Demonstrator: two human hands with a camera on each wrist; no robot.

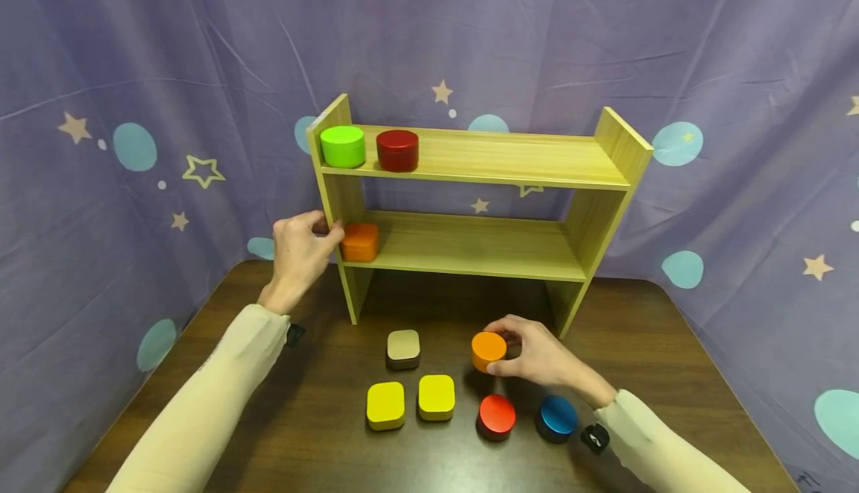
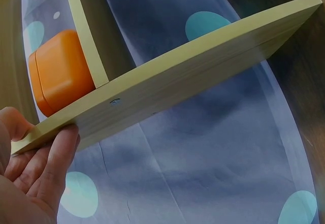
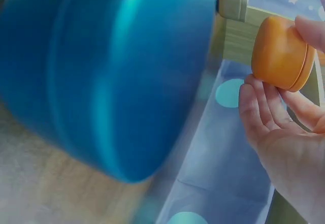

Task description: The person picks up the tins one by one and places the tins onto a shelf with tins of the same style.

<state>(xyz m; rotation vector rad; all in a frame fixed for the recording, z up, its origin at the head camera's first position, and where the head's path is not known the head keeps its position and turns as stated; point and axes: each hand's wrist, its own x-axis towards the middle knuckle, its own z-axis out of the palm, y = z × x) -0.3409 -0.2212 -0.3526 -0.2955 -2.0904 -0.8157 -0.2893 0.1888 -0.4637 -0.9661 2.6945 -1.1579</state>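
Note:
My left hand [image 1: 303, 251] pinches the left side panel [image 2: 167, 76] of a two-tier wooden shelf [image 1: 470, 245], thumb on one face and fingers on the other. Just inside that panel, an orange square tin [image 1: 361, 243] sits on the lower tier, near my thumb. In my right hand [image 1: 542, 353] is a round orange tin [image 3: 280, 54], gripped between thumb and fingers in front of the shelf. A round blue tin [image 1: 557, 418] and a round red tin [image 1: 496, 417] stand on the table nearer me; the blue one looms large in the right wrist view.
On the upper tier stand a round green tin [image 1: 343, 147] and a round dark red tin [image 1: 398, 151]. Left of centre on the brown table [image 1: 295, 418] are a beige square tin [image 1: 403, 349] and yellow square tins [image 1: 385, 405]. A purple starry curtain [image 1: 168, 45] hangs behind.

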